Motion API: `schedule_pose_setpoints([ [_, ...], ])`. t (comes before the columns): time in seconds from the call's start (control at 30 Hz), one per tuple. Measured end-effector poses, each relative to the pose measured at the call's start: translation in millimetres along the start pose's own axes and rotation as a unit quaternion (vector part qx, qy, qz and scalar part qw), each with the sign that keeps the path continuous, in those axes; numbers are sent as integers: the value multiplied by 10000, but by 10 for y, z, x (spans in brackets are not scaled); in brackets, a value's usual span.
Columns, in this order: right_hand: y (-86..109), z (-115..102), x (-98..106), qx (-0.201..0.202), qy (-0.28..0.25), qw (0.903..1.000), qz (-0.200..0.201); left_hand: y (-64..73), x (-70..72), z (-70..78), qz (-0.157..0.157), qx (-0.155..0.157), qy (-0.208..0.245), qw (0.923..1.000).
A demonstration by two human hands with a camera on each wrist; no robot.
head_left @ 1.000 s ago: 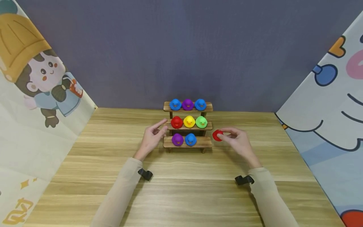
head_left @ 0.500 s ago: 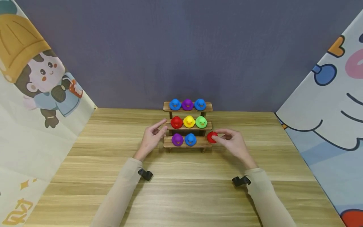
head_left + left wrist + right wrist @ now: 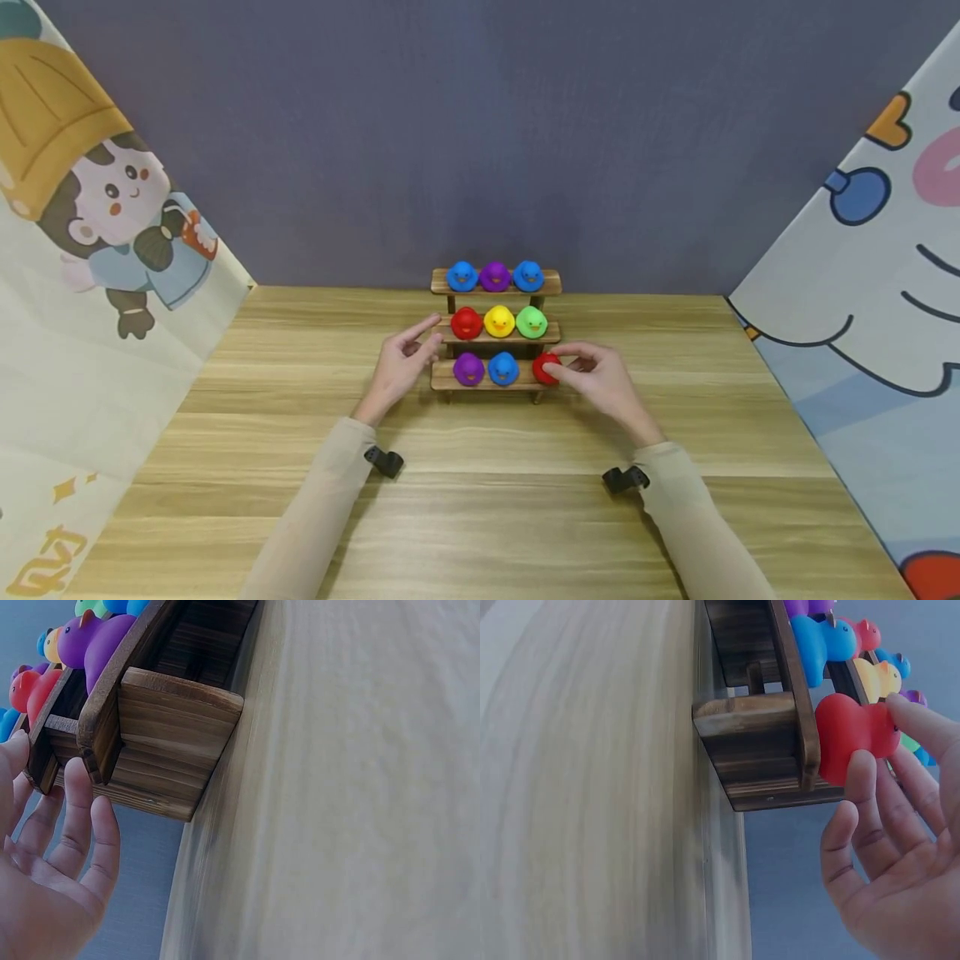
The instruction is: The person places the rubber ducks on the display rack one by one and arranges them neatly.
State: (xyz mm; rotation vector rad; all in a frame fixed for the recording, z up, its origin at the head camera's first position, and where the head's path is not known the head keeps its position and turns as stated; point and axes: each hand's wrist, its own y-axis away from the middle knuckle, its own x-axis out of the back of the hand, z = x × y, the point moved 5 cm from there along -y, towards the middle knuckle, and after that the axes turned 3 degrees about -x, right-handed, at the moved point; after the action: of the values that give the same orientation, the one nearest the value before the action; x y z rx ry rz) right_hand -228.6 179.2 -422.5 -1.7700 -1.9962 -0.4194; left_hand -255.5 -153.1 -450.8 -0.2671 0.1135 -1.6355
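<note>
A three-tier wooden stand [image 3: 495, 385] holds rubber ducks in rows. My right hand [image 3: 600, 379] pinches a red rubber duck [image 3: 844, 739] between thumb and fingers, at the right end of the bottom tier. Beside it on that tier sit a blue duck [image 3: 503, 369] and a purple duck [image 3: 468, 369]. The middle tier bears a red duck [image 3: 467, 323], a yellow duck [image 3: 499, 322] and a green duck [image 3: 532, 322]. My left hand [image 3: 401, 367] is at the stand's left side, fingers extended and relaxed; whether they touch the wood I cannot tell.
Two blue ducks and a purple duck [image 3: 495, 277] line the top tier, close to the dark back wall [image 3: 480, 142]. Wood-grain tabletop [image 3: 480, 500] stretches in front of the stand and to both sides. Cartoon-printed panels [image 3: 885, 275] flank the table.
My right hand has moved left with the red duck, from beside the stand onto the right end of its bottom tier. The left hand has stayed in place.
</note>
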Motion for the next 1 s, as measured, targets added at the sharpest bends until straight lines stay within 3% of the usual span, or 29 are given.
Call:
schedule_pose_setpoints([
  [1.0, -5, -1, -194, 223, -164, 9996, -24, -4, 0, -9, -29, -50, 0, 10000],
])
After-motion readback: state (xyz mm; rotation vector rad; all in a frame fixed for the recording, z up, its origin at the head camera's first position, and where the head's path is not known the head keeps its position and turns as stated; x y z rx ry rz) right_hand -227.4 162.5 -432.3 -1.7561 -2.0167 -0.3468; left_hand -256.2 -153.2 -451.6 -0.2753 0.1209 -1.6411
